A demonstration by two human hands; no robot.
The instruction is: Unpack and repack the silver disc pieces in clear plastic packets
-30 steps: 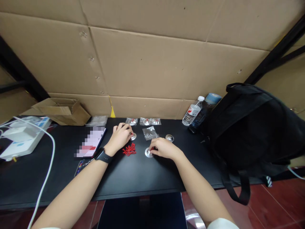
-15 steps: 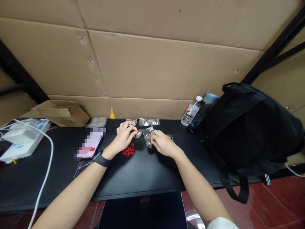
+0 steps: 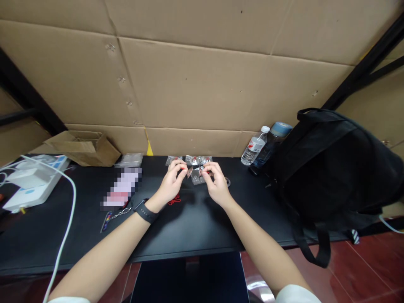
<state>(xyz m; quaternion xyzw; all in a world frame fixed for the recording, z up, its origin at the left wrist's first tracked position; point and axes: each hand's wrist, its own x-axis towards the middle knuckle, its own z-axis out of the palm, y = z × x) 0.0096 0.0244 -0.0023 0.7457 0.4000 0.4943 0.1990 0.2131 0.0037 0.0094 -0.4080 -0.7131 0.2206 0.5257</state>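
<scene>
My left hand [image 3: 171, 184], with a black watch on its wrist, pinches a small metal finger cymbal [image 3: 190, 171] by a bit of red at its back. Facing it, my right hand [image 3: 217, 187] grips a second finger cymbal [image 3: 200, 172]. The two cymbals are tilted on edge, with a narrow gap between them. Beneath and behind them lies a clear plastic bag [image 3: 197, 179]. A tangle of red cord [image 3: 174, 199] is partly hidden by my left hand. Several small clear packets [image 3: 193, 160] with metal discs and red bits in them lie along the back.
On the left of the black table [image 3: 189, 235] are a phone [image 3: 123, 188], a keychain [image 3: 107, 221], a brown paper bag [image 3: 85, 147] and a white power strip [image 3: 36, 185] with a cable. Two bottles [image 3: 255, 146] and a black backpack [image 3: 334, 172] stand at right.
Both hands have raised the cymbals and turned them from lying nearly flat to facing each other. They are closer together now. My left forearm has shifted right, uncovering the keychain.
</scene>
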